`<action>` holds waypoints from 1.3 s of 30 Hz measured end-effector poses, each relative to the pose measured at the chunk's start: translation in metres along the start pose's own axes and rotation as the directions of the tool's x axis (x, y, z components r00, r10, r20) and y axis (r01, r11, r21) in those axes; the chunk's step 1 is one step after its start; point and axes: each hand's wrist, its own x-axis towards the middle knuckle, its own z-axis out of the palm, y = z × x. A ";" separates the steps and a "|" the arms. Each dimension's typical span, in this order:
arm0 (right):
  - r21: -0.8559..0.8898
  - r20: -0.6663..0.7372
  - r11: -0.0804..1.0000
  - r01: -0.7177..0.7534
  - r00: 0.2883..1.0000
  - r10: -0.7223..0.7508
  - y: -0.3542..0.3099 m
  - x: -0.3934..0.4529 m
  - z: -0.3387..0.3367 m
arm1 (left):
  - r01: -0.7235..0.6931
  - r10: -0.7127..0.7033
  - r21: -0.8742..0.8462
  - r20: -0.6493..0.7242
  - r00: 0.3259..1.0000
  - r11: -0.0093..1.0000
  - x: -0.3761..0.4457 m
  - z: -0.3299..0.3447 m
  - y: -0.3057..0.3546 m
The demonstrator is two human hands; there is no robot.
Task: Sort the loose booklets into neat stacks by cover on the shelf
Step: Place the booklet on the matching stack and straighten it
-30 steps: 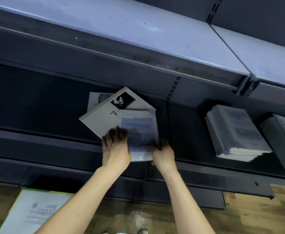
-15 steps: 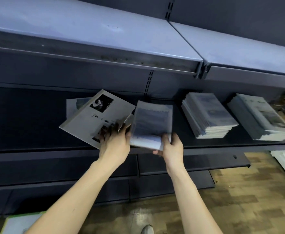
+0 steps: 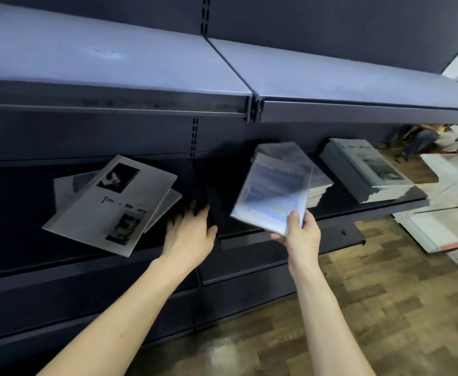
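Note:
My right hand (image 3: 301,234) pinches the near corner of a blue-covered booklet (image 3: 272,196), which hangs blurred in the air just in front of a neat stack of like covers (image 3: 316,183). Further right stands a second stack with grey covers (image 3: 366,169). On the dark shelf (image 3: 19,240) at the left, a white booklet with black photos and lettering (image 3: 108,204) lies askew over two other loose booklets (image 3: 65,185). My left hand (image 3: 189,232) hovers beside that pile with relaxed fingers, holding nothing.
An upper shelf board (image 3: 114,66) juts out overhead. Below is the shelf unit's dark base, then wood-pattern floor (image 3: 371,308). White boards and clutter (image 3: 444,226) lie on the floor at the right end of the shelving.
My right hand has carried the blue booklet rightward, up to the blue stack. My left hand has come off the white booklet. The view has swung to the right.

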 end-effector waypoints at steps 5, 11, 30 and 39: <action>0.044 -0.036 0.999 -0.014 0.999 0.015 0.005 0.017 -0.026 | -0.039 0.039 -0.007 0.007 0.999 0.999 0.008 0.007 0.037; 0.063 -0.030 0.996 -0.063 0.997 0.065 0.004 0.048 -0.063 | -0.039 0.039 0.014 0.004 0.999 0.999 0.023 0.019 0.088; -0.066 0.290 0.998 0.006 0.957 0.013 -0.022 0.194 -0.142 | 0.219 -0.211 0.043 -0.145 0.967 0.975 0.064 0.064 0.219; -0.008 0.435 1.000 -0.010 0.900 0.013 -0.038 0.223 -0.131 | 0.301 -0.291 0.018 -0.212 0.933 0.953 0.072 0.068 0.228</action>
